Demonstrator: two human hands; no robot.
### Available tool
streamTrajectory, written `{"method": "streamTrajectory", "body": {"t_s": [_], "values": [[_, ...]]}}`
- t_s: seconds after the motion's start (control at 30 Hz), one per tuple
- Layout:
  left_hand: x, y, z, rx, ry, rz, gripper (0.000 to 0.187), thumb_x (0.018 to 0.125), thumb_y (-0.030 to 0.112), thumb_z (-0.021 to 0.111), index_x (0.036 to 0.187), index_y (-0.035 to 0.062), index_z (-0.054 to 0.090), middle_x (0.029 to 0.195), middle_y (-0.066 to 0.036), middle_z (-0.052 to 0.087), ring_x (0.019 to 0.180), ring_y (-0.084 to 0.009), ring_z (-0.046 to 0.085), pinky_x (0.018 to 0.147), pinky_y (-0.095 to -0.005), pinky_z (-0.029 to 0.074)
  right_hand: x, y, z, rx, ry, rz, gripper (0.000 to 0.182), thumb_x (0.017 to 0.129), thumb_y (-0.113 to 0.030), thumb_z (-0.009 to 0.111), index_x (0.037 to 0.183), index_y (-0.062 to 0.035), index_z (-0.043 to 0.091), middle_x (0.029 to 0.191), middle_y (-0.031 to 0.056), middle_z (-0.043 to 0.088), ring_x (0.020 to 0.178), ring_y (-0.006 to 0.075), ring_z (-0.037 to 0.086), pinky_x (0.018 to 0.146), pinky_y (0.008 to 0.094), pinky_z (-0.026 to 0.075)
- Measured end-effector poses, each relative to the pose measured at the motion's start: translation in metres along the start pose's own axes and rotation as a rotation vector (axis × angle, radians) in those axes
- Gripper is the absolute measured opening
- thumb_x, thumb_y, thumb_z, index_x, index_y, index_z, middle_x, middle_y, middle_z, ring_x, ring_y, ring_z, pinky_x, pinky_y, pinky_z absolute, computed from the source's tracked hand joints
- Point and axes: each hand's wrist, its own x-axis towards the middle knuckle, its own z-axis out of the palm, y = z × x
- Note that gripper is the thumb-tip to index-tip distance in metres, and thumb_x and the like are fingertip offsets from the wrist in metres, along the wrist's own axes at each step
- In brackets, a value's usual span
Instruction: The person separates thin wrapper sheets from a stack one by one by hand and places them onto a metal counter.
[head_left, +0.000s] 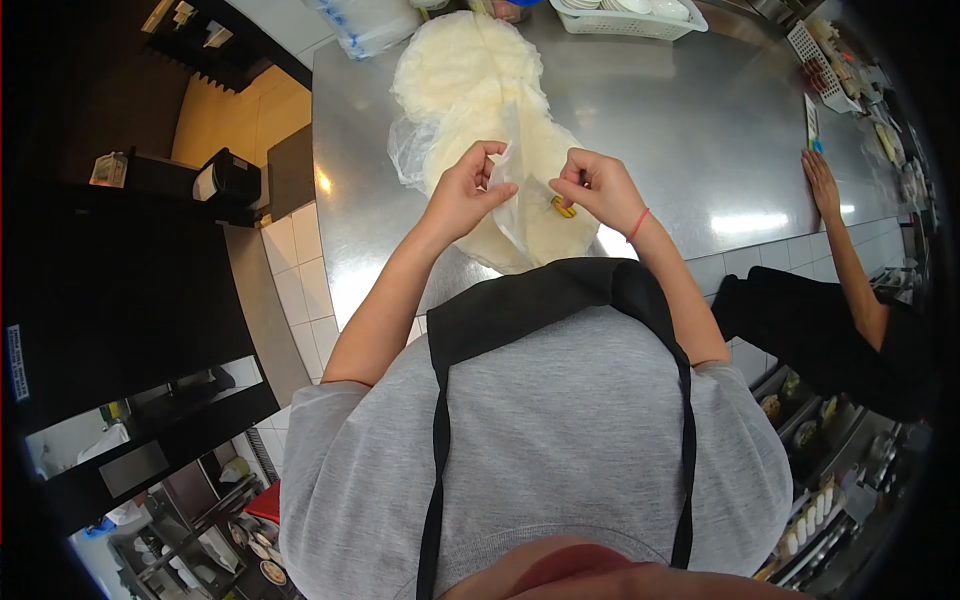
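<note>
Pale, thin round sheets (465, 70) lie overlapping on the steel table (650, 120), in front of my body. Over the nearer sheets, my left hand (472, 188) pinches a whitish, translucent strip (508, 190) between thumb and fingers. To its right, my right hand (598, 190) has thumb and forefinger pressed together at the edge of the same pale material. A small yellow and dark item (563, 207) shows just beneath my right hand. Crumpled clear plastic (408, 152) sticks out on the left side of the sheets.
Clear plastic bags (365, 22) lie at the table's back left. A white basket of white dishes (635, 24) stands at the back. Another person's hand (820, 185) rests on the table at the right, near a knife (812, 125) and a second basket (822, 68).
</note>
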Motion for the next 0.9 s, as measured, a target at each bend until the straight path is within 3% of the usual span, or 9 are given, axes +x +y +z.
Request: {"method": "streamTrajectory", "body": {"t_s": [0.1,0.33,0.43,0.5,0.63,0.7,0.73,0.87,0.9], "values": [[0.003,0.009,0.004,-0.158,-0.034,-0.022,0.045,0.079,0.004,0.064,0.118,0.0011,0.041,0.092,-0.003,0.056,0.086,-0.0085,0.055,0.076,-0.0228,0.045,-0.001,-0.003,0.008,0.008,-0.082,-0.037,0.029,0.08,-0.02,0.067,0.066,-0.0034,0.048,0.061,0.0024,0.054,0.057,0.0086,0.057,0.05,0.0203,0.043],[0.002,0.0,0.009,-0.24,-0.068,-0.054,0.045,0.079,0.006,0.065,0.116,0.001,0.041,0.094,-0.005,0.057,0.087,-0.0095,0.056,0.078,-0.0224,0.045,0.005,0.002,0.025,0.276,-0.192,-0.017,0.026,0.081,-0.02,0.064,0.068,-0.0016,0.05,0.065,0.0029,0.054,0.06,0.009,0.054,0.055,0.0246,0.043],[-0.001,0.004,0.007,-0.14,-0.136,-0.038,0.043,0.078,0.004,0.064,0.114,0.0025,0.042,0.09,-0.003,0.055,0.08,-0.0084,0.055,0.072,-0.0215,0.045,0.004,-0.004,0.019,-0.084,-0.177,-0.12,0.024,0.081,-0.014,0.06,0.066,-0.0012,0.048,0.063,0.0036,0.051,0.058,0.0113,0.053,0.054,0.0257,0.043],[-0.002,0.016,0.004,0.215,-0.143,-0.065,0.041,0.077,0.002,0.063,0.113,0.0038,0.043,0.086,-0.001,0.053,0.073,-0.0071,0.051,0.065,-0.021,0.043,0.004,-0.008,0.019,-0.438,-0.063,-0.275,0.022,0.08,-0.011,0.058,0.065,-0.001,0.045,0.06,0.0035,0.047,0.055,0.012,0.052,0.053,0.0257,0.043],[-0.001,0.028,0.0,0.577,-0.035,0.034,0.04,0.076,0.0,0.061,0.111,0.0042,0.044,0.083,0.001,0.051,0.069,-0.0056,0.048,0.061,-0.0204,0.041,0.006,-0.011,0.007,-0.601,0.057,-0.282,0.025,0.081,-0.014,0.058,0.064,-0.001,0.045,0.062,0.0039,0.049,0.059,0.0123,0.053,0.053,0.0263,0.043],[-0.003,0.03,-0.001,0.478,-0.007,-0.001,0.037,0.077,0.001,0.061,0.11,0.004,0.045,0.084,0.001,0.051,0.071,-0.0044,0.048,0.063,-0.0201,0.042,0.002,-0.018,0.0,-0.171,-0.067,0.003,0.026,0.083,-0.016,0.06,0.066,-0.0012,0.045,0.065,0.001,0.052,0.062,0.0085,0.055,0.053,0.0247,0.042],[-0.002,0.024,-0.001,0.478,-0.008,-0.003,0.037,0.077,0.001,0.061,0.11,0.004,0.045,0.084,0.001,0.051,0.071,-0.0044,0.048,0.063,-0.0201,0.042,0.003,-0.011,-0.001,-0.072,-0.133,0.044,0.027,0.08,-0.024,0.065,0.077,-0.0026,0.049,0.074,0.0022,0.055,0.063,0.0099,0.058,0.053,0.0237,0.044],[0.004,0.006,0.004,-0.027,-0.024,0.012,0.034,0.078,0.003,0.063,0.108,0.0041,0.048,0.081,0.002,0.051,0.071,-0.0045,0.048,0.064,-0.0197,0.042,0.005,-0.01,0.01,-0.165,-0.109,0.066,0.039,0.075,-0.031,0.07,0.096,-0.0047,0.049,0.089,0.0051,0.056,0.069,0.0121,0.059,0.056,0.0243,0.046],[0.005,0.006,0.006,-0.163,-0.001,0.027,0.033,0.077,0.005,0.064,0.107,0.0042,0.049,0.077,0.001,0.051,0.069,-0.0051,0.047,0.063,-0.02,0.041,0.005,-0.008,0.015,-0.145,-0.049,0.036,0.046,0.072,-0.032,0.072,0.102,-0.0056,0.048,0.096,0.0071,0.054,0.072,0.0143,0.059,0.064,0.0272,0.047]]}}
